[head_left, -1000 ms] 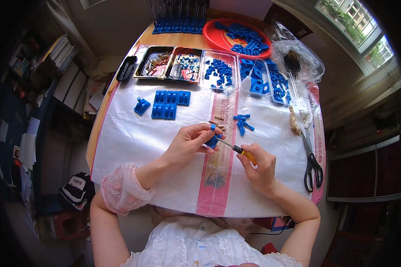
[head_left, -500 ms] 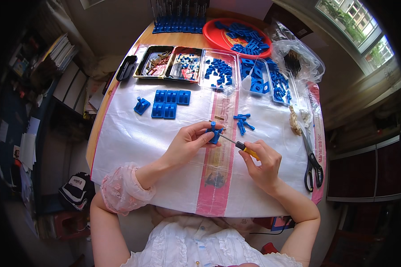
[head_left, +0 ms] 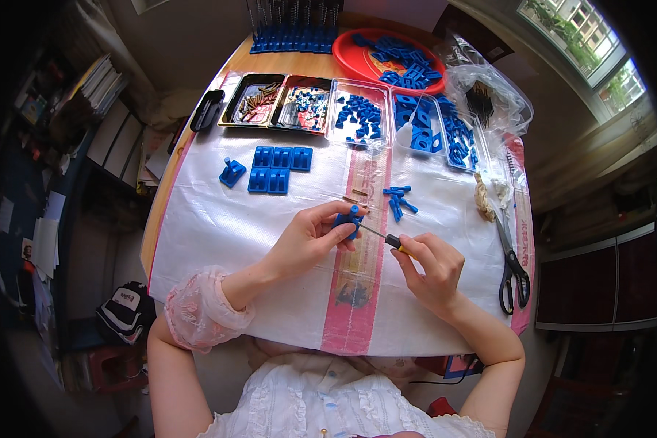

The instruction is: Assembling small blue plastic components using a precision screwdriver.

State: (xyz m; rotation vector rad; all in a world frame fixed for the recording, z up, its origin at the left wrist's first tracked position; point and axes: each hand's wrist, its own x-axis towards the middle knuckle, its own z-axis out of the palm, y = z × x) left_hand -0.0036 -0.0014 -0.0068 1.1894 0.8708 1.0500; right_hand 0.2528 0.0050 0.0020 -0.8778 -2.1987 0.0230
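Between the thumb and fingers of my left hand (head_left: 310, 237) is a small blue plastic part (head_left: 352, 217) with a round peg sticking up. My right hand (head_left: 432, 269) is closed round the yellow and black handle of a screwdriver (head_left: 394, 241). The screwdriver's thin shaft points left, its tip at the side of the blue part. Just beyond my left fingers lie a couple of brass-coloured screws (head_left: 355, 197). Several loose blue pegs (head_left: 399, 203) rest to the right of them. Farther left stand rows of blue square blocks (head_left: 279, 169) and one blue block with a peg (head_left: 231, 173).
Along the back stand a tray of screws (head_left: 259, 102), a tray of nuts (head_left: 303, 106) and clear boxes of blue parts (head_left: 359, 117). Behind them is a red basin (head_left: 350, 62). Black-handled scissors (head_left: 515, 281) lie at the right, and a black case (head_left: 208, 112) at the far left.
The blue part in my left hand has tilted and shifted slightly, with the fingers wrapped differently. My right hand has turned a little on the screwdriver, whose tip stays at the part.
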